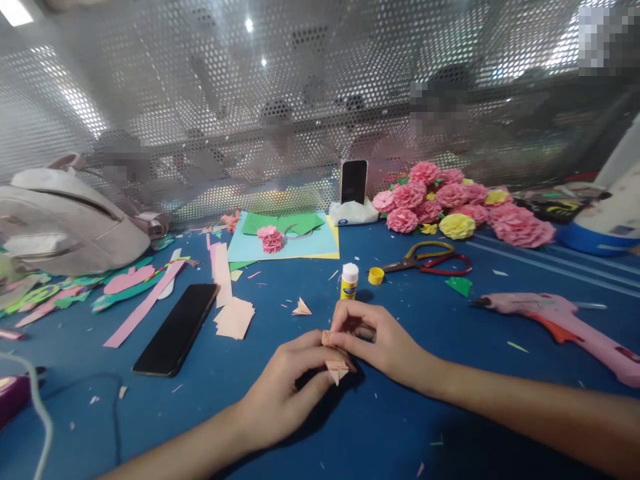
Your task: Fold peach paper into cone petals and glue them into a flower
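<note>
My left hand (295,383) is closed on a small folded piece of peach paper (337,371), pinched between thumb and fingers above the blue table. Right beside it, my right hand (383,337) pinches another small peach paper piece (327,339) at the left hand's fingertips. Whether the two pieces are joined is hidden by the fingers. An uncapped glue stick (349,283) stands upright just beyond my right hand, its yellow cap (376,275) to the right. A folded peach paper triangle (301,307) lies behind my left hand, with flat peach paper cutouts (236,319) farther left.
A black phone (176,330) and pink strips lie left. Scissors (425,260) and a pink glue gun (560,327) lie right. Pink and yellow paper flowers (450,200) pile at the back, near a propped phone (354,181). A bag (75,220) sits back left, before a perforated metal panel (225,87).
</note>
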A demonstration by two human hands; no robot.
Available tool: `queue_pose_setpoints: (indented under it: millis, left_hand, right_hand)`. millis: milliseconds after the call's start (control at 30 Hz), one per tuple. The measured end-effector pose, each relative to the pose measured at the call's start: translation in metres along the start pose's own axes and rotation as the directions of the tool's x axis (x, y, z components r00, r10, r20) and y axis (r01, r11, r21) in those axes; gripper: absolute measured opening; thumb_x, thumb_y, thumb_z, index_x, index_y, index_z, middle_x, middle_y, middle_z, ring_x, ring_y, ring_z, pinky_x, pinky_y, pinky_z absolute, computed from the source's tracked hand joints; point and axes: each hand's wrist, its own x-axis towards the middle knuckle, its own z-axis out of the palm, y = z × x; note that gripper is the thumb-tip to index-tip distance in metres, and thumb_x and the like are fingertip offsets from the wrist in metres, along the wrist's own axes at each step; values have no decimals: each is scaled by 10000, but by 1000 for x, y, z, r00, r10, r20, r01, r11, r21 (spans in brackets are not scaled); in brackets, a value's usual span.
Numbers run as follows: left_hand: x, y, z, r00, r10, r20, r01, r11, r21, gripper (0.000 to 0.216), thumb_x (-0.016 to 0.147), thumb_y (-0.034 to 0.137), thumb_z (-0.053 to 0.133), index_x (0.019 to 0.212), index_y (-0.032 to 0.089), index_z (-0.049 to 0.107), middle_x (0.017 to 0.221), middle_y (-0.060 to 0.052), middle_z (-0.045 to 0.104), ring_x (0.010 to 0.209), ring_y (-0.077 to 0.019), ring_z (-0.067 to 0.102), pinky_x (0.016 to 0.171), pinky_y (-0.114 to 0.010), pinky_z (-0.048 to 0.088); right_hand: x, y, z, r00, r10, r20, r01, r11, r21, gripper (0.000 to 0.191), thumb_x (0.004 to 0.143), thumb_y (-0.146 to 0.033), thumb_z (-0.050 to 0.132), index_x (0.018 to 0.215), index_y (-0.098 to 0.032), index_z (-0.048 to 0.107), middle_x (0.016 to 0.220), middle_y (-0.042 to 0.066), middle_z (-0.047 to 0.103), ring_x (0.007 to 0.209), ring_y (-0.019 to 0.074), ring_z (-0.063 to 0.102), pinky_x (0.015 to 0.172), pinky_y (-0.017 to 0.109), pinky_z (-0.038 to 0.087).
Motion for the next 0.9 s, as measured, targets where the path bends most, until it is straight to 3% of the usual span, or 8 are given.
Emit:
queue_pose_setpoints:
  millis: [133,233,367,467,700,900]
  left_hand:
    - [1,-1,1,1000,2,8,-2,1000,15,210,976,175,481,1015,146,685,996,-75,661,942,-174,618,875,-264,462]
    - [0,-3,2,999,-15,-33,16,999,32,216,977,187,480,917,150,684,925,-59,677,873,-166,622,816,-250,462]
    - [-1,-4,3,997,-44,-63,47,998,43,278,985,236,473,821,151,680,847,-51,683,795,-161,623,762,-243,462]
    - [-1,-2,4,998,-42,-48,44,998,55,278,982,225,474,818,154,687,840,-49,694,787,-160,626,767,-244,458]
    - [-1,-2,4,999,-35,-35,38,997,74,263,982,227,477,824,152,675,816,-39,661,767,-149,593,742,-232,441]
    - [-2,-2,3,998,-37,-51,40,997,67,273,984,224,479,801,146,667,787,-32,650,751,-139,581,730,-216,426]
  right_hand:
    - [-1,0,4,999,31,6,-32,997,70,297,858,-401,669,758,-168,515,666,-38,509,598,96,488,561,219,388]
    - [-3,-2,5,1000,8,-10,-9,1000,-9,267,890,-403,631,790,-172,542,685,-26,532,613,106,503,571,228,400]
    - [-6,-2,4,982,-160,-97,138,969,-204,171,907,-365,629,907,-194,611,829,4,561,661,112,498,601,243,412]
    - [-7,0,2,954,-283,-97,242,921,-305,125,907,-330,644,882,-207,643,834,5,549,676,115,489,612,251,402]
    - [-8,3,-2,930,-365,-50,326,878,-351,49,905,-229,639,868,-202,655,868,20,585,712,123,518,617,253,420]
    - [-7,5,-7,877,-479,41,462,815,-350,39,909,-204,638,872,-199,649,853,27,604,817,148,568,743,284,454]
